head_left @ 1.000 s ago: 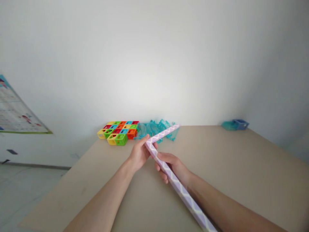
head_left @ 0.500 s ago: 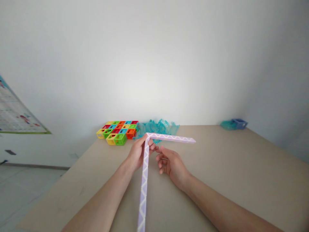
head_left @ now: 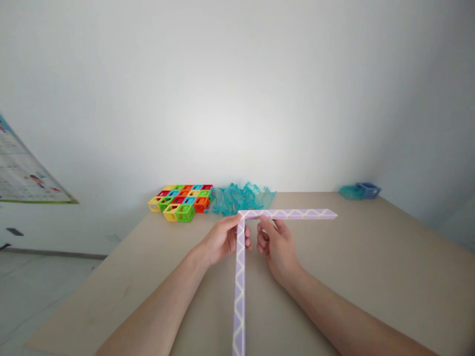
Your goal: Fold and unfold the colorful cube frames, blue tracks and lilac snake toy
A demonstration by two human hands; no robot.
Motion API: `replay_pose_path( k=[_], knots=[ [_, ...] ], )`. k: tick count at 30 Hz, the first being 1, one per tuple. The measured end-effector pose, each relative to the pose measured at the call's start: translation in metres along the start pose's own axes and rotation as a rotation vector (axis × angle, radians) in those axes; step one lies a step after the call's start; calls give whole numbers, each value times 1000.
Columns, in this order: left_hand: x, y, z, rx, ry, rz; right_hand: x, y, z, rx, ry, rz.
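Note:
A long purple-and-white snake puzzle (head_left: pixel 240 277) is bent at a right angle, one arm running toward me and the other pointing right above the table. At the bend, my left hand (head_left: pixel 220 241) is closed on it, thumb at the corner and fingers curled behind. My right hand (head_left: pixel 278 249) pinches the right-pointing arm from below, a short way from the corner, with its other fingers curled. The near end of the puzzle runs out of view at the bottom.
Colourful open-frame cubes (head_left: pixel 185 200) stand in rows at the back of the table (head_left: pixel 371 277), left of a pile of clear teal plastic pieces (head_left: pixel 241 197). A blue box (head_left: pixel 368 190) and another teal piece (head_left: pixel 351 193) lie at the back right, by the wall.
The puzzle and my left hand have shifted right, and the right-pointing arm now lies level and reaches further right. My right hand has moved up and taken hold of that arm.

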State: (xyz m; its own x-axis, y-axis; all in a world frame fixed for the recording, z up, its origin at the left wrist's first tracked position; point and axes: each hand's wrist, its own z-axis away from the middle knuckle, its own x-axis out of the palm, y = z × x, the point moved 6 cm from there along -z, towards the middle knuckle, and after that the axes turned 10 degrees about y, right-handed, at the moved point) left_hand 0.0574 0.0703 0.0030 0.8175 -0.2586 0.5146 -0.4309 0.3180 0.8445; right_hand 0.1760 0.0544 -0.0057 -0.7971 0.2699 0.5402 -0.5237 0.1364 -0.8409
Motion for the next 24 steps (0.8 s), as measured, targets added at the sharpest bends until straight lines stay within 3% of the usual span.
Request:
replay_pose_path(
  k=[5, 9, 13, 16, 18, 22, 24],
  knots=[
    [-12, 4, -5, 107, 162, -76, 4, -2, 2, 16, -50, 37],
    [-15, 17, -3, 182, 230, -6, 3, -2, 0, 91, -42, -53],
    [-11, 29, 5, 165, 109, 161, -2, 4, -5, 233, 5, -167],
    [-12, 38, 11, 163, 31, 252, 1, 7, -3, 207, -114, -19],
    [-15, 42, 12, 161, 25, 284, 2, 0, 1, 18, -187, 228],
    [-17, 39, 10, 113, -11, 182, 6, -42, 13, -671, -163, 713],
    [-15, 36, 10, 100, -52, 98, 10, -61, 16, -928, -168, 853]
  ],
)
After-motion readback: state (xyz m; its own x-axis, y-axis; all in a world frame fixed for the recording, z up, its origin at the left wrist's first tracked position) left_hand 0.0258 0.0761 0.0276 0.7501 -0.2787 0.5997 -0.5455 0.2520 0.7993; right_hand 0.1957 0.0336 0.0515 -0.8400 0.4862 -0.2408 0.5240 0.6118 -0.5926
